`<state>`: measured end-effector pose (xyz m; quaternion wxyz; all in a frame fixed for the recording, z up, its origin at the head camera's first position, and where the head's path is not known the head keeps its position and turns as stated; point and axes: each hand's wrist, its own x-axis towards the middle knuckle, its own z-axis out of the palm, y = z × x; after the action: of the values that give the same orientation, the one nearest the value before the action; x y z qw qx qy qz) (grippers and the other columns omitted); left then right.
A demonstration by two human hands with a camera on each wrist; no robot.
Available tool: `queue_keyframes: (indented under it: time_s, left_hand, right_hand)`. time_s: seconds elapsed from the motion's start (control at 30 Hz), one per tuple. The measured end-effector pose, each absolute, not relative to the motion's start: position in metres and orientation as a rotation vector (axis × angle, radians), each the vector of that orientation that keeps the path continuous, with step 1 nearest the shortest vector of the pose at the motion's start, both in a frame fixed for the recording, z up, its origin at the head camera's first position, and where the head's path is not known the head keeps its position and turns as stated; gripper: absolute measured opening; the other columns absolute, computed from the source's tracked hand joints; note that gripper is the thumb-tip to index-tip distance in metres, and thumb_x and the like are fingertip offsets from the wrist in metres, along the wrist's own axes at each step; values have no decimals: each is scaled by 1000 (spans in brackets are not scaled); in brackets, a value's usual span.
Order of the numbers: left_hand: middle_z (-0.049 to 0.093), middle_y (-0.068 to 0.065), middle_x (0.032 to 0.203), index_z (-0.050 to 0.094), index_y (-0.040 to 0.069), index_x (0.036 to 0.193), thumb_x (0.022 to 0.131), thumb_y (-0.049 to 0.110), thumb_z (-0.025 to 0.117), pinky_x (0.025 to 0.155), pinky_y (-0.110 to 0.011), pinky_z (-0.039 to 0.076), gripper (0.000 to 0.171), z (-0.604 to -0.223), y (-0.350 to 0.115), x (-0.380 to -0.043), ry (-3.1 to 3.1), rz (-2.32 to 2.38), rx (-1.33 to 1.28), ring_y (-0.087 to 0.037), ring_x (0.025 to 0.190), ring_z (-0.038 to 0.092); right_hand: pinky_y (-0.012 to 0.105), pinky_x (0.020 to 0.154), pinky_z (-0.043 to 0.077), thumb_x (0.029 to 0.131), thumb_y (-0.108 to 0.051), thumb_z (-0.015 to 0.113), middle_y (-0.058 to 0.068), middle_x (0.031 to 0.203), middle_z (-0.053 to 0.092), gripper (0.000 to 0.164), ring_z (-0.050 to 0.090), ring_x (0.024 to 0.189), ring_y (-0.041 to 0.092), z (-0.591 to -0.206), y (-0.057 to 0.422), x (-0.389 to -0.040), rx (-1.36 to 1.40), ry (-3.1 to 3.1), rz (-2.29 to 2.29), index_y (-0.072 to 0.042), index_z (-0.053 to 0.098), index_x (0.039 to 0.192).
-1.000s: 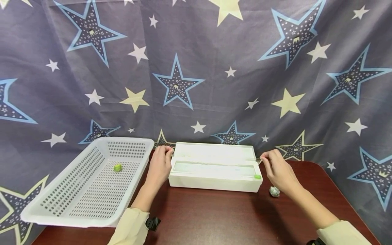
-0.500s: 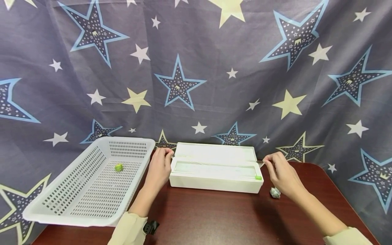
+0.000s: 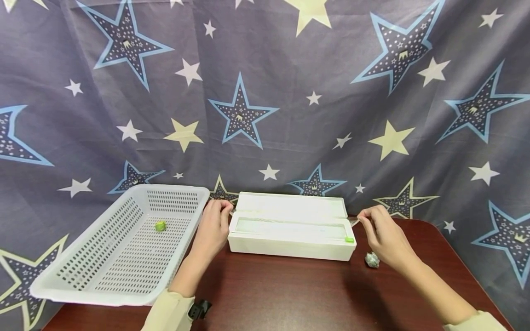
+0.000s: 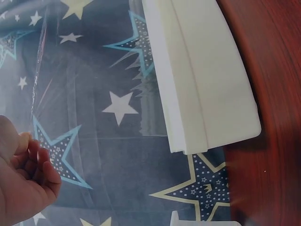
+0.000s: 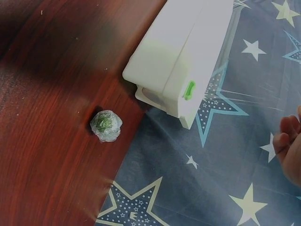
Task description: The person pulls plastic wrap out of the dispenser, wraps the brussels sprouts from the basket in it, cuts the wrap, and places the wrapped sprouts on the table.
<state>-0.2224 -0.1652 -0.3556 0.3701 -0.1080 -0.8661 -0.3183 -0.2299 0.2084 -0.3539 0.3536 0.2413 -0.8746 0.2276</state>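
A white cling film dispenser (image 3: 290, 249) stands on the table with its lid raised, a green slider (image 3: 349, 239) at its right end. My left hand (image 3: 212, 227) pinches one corner of the clear cling film (image 4: 35, 84) just beyond the dispenser's left end. Past the right end, my right hand (image 3: 383, 236) pinches the film's other corner between thumb and fingers. In the left wrist view the film stretches from hand to box; in the right wrist view only part of the right hand shows. Near that hand lies a small green item wrapped in film (image 3: 371, 260).
To the left stands a white perforated basket (image 3: 175, 271) holding a small green piece (image 3: 160, 225). A star-patterned curtain (image 3: 290, 138) hangs right behind the dark red table (image 3: 281, 294).
My left hand has drawn slightly left and toward me, and the right hand slightly to the right, both with the film. The dispenser stays in place.
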Motion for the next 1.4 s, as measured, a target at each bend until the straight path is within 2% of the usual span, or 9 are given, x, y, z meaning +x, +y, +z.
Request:
queue_keyframes:
  time_s: [0.4,0.83,1.4]
  left_hand:
    - [56,-15,84,57,-2,88,92,6,55,73,-38,42,9,-349,-165,-214,-2210,-786,-311,-26,78,52]
    - [55,-12,84,57,-1,88,92,2,53,72,-34,41,6,-345,-168,-203,-2213,-793,-361,-19,77,49]
    - [55,-7,81,58,2,87,88,-3,57,71,-28,40,5,-338,-174,-188,-2170,-758,-443,-14,76,49]
  right_hand:
    - [16,61,33,89,-5,60,-1,85,52,3,38,73,0,-349,212,-222,663,-2219,604,-4,57,88]
    - [15,62,33,80,7,64,-4,84,51,17,37,74,-1,-343,215,-211,705,-2205,623,-6,58,88]
    - [16,66,34,79,8,65,-5,86,51,20,37,78,-2,-335,216,-201,777,-2169,621,-7,58,90]
